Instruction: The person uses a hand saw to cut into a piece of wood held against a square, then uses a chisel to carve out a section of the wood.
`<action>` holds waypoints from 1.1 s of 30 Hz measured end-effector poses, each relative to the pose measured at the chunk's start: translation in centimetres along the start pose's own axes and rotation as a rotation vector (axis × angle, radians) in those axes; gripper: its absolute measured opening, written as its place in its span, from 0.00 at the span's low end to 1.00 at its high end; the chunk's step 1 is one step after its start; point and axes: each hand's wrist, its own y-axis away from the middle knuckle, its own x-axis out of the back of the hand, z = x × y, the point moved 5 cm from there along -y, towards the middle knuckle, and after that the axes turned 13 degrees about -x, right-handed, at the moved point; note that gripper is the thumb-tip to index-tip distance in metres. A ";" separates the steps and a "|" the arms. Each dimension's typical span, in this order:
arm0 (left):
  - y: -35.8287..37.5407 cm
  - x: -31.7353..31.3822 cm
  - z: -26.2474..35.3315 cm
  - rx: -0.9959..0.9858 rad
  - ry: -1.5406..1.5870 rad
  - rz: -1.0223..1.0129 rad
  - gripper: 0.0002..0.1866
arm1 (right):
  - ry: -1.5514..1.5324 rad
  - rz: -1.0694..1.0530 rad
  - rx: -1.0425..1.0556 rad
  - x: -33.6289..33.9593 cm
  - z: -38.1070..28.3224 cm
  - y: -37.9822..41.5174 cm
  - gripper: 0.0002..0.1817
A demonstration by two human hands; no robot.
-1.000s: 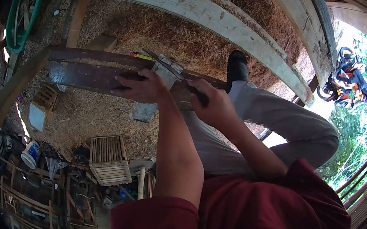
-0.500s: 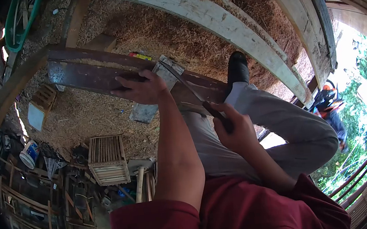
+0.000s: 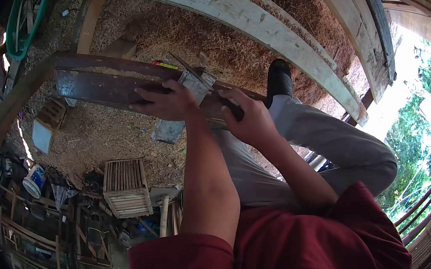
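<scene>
My right hand (image 3: 249,115) is closed round the dark handle of a handsaw (image 3: 186,67), its narrow blade seen nearly edge-on. The blade reaches over a pale, worn board (image 3: 171,131) that lies crosswise on a long dark brown plank (image 3: 101,89). My left hand (image 3: 161,102) lies with fingers spread on the brown plank, its palm and wrist over the pale board. That hand hides the middle of the board. Where the blade meets the wood is hard to make out.
A yellow-and-red packet (image 3: 166,64) lies behind the plank. Long pale curved timbers (image 3: 222,6) stand beyond it, near my shoe (image 3: 278,78). On the shaving-covered floor are a slatted wooden crate (image 3: 126,188), a small stool-like piece (image 3: 47,125) and a white bucket (image 3: 34,181).
My right hand has pushed the handsaw forward and to the left, so its tip reaches farther past the pale board. My left hand stays put. A person outside at right has left view.
</scene>
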 end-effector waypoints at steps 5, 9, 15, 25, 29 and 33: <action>-0.3 -0.1 0.3 -0.018 0.001 0.017 0.43 | 0.031 -0.106 -0.212 4.8 -0.3 5.9 0.21; -0.2 -0.1 0.0 -0.011 -0.022 0.029 0.43 | 0.062 -0.030 -0.033 0.9 -0.8 0.9 0.21; -0.2 0.1 0.3 -0.011 0.015 0.026 0.43 | 0.039 -0.153 -0.289 4.7 -0.7 6.0 0.22; -0.2 -0.4 0.1 -0.055 0.006 0.074 0.45 | -0.136 -0.160 -0.149 1.2 -2.1 -2.7 0.17; -0.3 -0.8 -0.3 -0.016 0.002 0.047 0.46 | -0.111 -0.114 0.003 1.8 -4.9 -0.2 0.18; -0.3 -1.1 -0.6 -0.024 0.008 0.065 0.46 | -0.268 -0.197 -0.131 5.6 -10.0 0.9 0.26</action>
